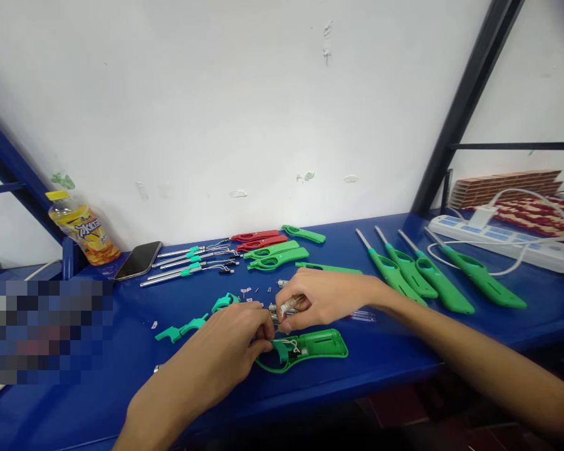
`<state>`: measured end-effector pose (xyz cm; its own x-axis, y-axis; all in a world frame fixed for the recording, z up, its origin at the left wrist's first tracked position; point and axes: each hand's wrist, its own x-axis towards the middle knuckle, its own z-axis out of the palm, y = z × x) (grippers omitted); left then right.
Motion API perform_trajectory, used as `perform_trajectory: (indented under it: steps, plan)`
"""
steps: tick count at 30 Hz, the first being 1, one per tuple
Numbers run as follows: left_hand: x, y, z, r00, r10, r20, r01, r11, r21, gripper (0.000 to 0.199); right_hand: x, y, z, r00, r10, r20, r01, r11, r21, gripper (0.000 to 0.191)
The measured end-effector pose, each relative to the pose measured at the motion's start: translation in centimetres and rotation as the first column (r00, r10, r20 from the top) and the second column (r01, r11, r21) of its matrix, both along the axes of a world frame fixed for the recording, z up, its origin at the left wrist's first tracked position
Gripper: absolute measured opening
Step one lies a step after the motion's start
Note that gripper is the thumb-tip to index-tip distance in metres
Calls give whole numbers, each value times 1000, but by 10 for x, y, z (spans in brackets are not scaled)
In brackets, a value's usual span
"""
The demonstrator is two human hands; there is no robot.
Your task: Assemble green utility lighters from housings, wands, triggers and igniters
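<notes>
An open green lighter half-shell [324, 344] lies near the table's front edge, with thin white wires, a black part and a teal trigger piece [281, 352] inside. My left hand [244, 332] pinches at the shell's left end; its fingertips hide what they hold. Just above the shell, my right hand [305, 300] has its fingers closed on a small clear tank with a whitish valve end [289, 305]. More clear tanks lie partly hidden beneath and behind my right hand. Several teal triggers [195, 324] rest left of the shell, beside tiny metal bits.
Metal rods with wires [169, 274], red shells [263, 243] and green shells [277, 259] lie farther back. Assembled green lighters [446, 288] and a power strip [502, 241] are at right. A phone [138, 260] and bottle [84, 228] stand at back left.
</notes>
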<state>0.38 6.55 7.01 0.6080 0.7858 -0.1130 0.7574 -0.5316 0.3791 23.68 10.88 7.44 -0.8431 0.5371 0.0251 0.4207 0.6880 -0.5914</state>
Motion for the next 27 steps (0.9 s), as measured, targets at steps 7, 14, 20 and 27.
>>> perform_trajectory:
  steps: [7,14,20,27]
  plan:
    - [0,1,-4,1000,-28,13,27,999,38,19,0,-1,1,1000,15,18,-14,999,-34,22]
    - [2,1,-7,995,-38,-93,46,995,88,21,0,0,-2,995,76,68,-71,995,-73,16]
    - [4,4,-10,993,-15,-121,29,994,110,18,1,0,-2,994,73,76,-66,995,-79,21]
    - [4,5,-13,991,-30,-130,45,992,117,21,2,1,-2,995,61,83,-54,996,-74,20]
